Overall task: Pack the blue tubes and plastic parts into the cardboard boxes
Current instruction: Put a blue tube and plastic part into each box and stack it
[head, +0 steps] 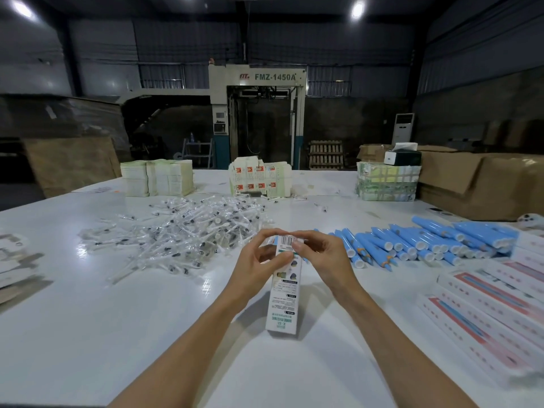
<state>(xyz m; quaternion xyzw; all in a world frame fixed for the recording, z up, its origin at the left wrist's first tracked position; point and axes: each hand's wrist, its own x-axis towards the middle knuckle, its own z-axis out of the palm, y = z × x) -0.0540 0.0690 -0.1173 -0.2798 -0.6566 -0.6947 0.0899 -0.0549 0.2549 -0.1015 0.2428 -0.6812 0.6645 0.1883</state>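
A long white printed carton [284, 301] stands on its lower end on the white table [117, 334], tilted slightly. My left hand [259, 260] grips its upper left side. My right hand [319, 254] pinches the barcoded top flap. Whether anything is inside the carton is hidden. A pile of blue tubes with white caps [421, 244] lies to the right, beyond my right hand. A heap of clear-bagged plastic parts [188, 231] lies to the left, beyond my left hand.
Filled white cartons with red print [494, 304] lie in rows at the right edge. Stacks of flat cartons [159, 178] [260, 178] and a wrapped bundle [387, 181] stand at the table's far side. Brown shipping boxes [482, 184] sit far right. Loose papers [14, 260] lie left.
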